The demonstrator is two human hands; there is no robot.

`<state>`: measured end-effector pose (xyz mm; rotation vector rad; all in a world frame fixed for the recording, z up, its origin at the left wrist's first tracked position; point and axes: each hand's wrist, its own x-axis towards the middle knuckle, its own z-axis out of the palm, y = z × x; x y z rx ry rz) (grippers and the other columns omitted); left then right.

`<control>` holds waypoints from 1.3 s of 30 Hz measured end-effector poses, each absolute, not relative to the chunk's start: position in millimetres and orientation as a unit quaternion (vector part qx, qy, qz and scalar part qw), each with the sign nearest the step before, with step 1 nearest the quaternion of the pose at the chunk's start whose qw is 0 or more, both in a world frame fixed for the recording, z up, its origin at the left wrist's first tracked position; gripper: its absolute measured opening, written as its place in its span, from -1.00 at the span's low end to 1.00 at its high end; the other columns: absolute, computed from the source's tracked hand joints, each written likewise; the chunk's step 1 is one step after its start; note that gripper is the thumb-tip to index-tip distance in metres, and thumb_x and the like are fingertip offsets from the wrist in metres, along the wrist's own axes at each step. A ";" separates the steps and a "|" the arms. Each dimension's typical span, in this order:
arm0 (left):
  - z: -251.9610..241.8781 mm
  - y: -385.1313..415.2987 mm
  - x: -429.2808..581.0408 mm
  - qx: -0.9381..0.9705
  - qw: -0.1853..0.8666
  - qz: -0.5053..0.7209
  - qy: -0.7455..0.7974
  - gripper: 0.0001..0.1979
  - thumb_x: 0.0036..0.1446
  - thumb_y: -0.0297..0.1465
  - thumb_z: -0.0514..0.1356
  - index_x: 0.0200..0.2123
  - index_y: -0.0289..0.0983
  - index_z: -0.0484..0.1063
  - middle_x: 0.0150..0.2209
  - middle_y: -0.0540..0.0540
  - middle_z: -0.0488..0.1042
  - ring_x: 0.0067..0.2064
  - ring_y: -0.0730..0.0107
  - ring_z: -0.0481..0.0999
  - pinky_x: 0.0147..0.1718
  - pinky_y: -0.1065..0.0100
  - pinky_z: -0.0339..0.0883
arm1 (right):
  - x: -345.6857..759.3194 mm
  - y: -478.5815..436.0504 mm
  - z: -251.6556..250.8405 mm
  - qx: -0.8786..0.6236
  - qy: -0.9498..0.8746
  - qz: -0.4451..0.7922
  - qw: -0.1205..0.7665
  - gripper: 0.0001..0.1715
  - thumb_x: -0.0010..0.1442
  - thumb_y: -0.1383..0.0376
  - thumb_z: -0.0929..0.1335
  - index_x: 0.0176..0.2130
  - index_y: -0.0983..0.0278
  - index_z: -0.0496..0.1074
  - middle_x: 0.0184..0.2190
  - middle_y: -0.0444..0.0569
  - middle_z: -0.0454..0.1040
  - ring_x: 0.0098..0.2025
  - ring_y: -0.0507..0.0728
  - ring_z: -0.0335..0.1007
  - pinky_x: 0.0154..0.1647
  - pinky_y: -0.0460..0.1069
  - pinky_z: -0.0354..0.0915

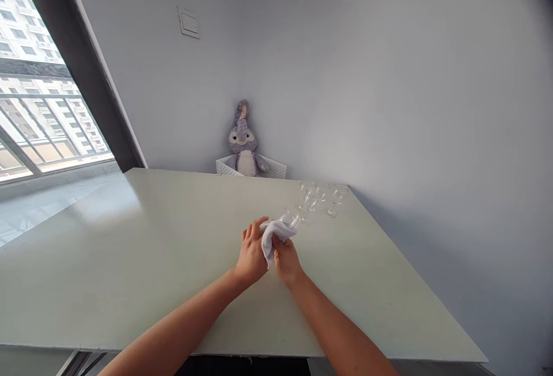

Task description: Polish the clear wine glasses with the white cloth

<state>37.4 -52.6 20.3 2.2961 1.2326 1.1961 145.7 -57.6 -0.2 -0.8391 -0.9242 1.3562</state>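
My left hand and my right hand meet over the middle of the pale table. Both are closed around a white cloth that is wrapped about a clear glass; the bowl of the glass pokes out past the cloth at the upper right. Which hand grips the glass itself is hidden by the cloth. Several more clear stemmed glasses stand in a cluster just beyond, toward the table's far right corner.
A grey plush rabbit sits in a white basket at the table's far edge against the wall. A light switch is on the wall. A large window is at the left.
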 end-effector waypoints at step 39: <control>51.4 -34.5 -6.3 0.446 0.673 0.517 0.282 -0.50 -0.09 -0.29 0.25 -0.07 -0.25 0.19 0.00 -0.25 0.33 -0.06 0.09 0.41 -0.19 0.18 0.32 | 178.0 -49.1 3.5 -0.426 -0.430 0.564 0.561 -0.68 -0.13 0.08 0.41 -0.48 0.29 0.45 -0.53 -0.09 0.43 -0.40 0.11 0.28 -0.33 -0.01 0.14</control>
